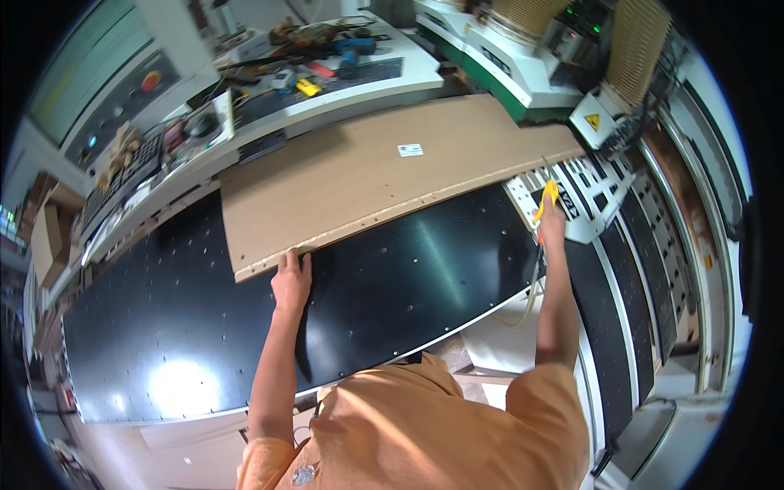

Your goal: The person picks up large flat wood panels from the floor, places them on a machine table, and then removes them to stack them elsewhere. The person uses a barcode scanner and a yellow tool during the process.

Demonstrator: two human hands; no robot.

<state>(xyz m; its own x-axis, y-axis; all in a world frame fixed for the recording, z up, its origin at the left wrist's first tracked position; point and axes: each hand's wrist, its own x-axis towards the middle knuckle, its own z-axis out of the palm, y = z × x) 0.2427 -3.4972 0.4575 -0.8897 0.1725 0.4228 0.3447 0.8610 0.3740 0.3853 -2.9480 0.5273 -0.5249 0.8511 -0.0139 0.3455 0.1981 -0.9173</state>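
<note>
A long brown board (343, 180) with small holes along its near edge and a white label lies on the black work surface (392, 278). My left hand (292, 279) rests at the board's near left edge, fingertips touching it and thumb apart. My right hand (552, 220) is wrapped round a yellow air blow gun (550, 194), whose thin nozzle points at the board's right end. A hose (532, 298) hangs down from the gun. Beneath the gun is a white slotted plate (576, 200).
Behind the board, a white bench (425, 73) carries scattered tools and a yellow tape measure (308, 87). A machine head with ribbed hoses (637, 49) stands at the far right. A control panel with a red button (150, 80) and a keyboard (122, 184) are at the left.
</note>
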